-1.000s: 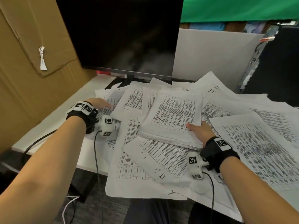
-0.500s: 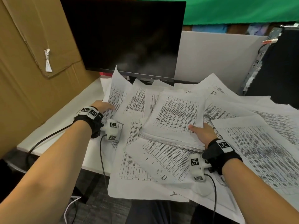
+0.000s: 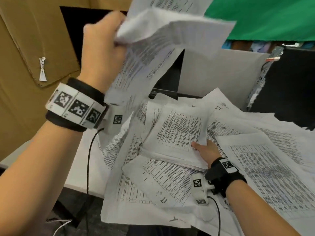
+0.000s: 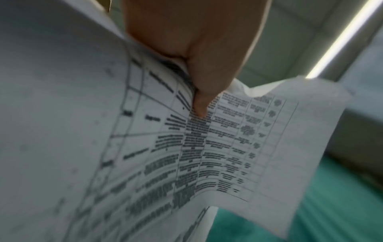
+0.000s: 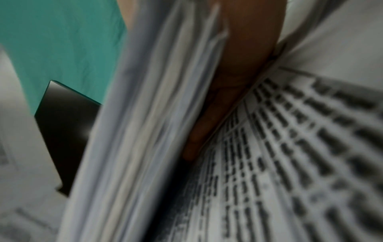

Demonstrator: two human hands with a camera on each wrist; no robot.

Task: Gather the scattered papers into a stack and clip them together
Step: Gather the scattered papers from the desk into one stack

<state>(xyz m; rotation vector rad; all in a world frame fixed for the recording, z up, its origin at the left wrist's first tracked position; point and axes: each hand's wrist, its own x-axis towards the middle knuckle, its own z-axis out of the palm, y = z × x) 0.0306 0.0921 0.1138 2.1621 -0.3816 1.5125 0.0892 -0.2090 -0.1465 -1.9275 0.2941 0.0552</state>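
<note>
Sheets of white printed paper point(image 3: 153, 53) that lay flat on the white worktop point(image 3: 81, 160) a moment ago now hang high in my left hand point(image 3: 102, 48), pinched in a closed grip. My right hand point(image 3: 205, 151) keeps its grip on the thick gathered stack of printed pages point(image 3: 179, 133), thumb on top, fingers underneath. Next, I judge, these go onto that stack; many loose sheets point(image 3: 272, 167) remain and no clip is in sight.
</note>
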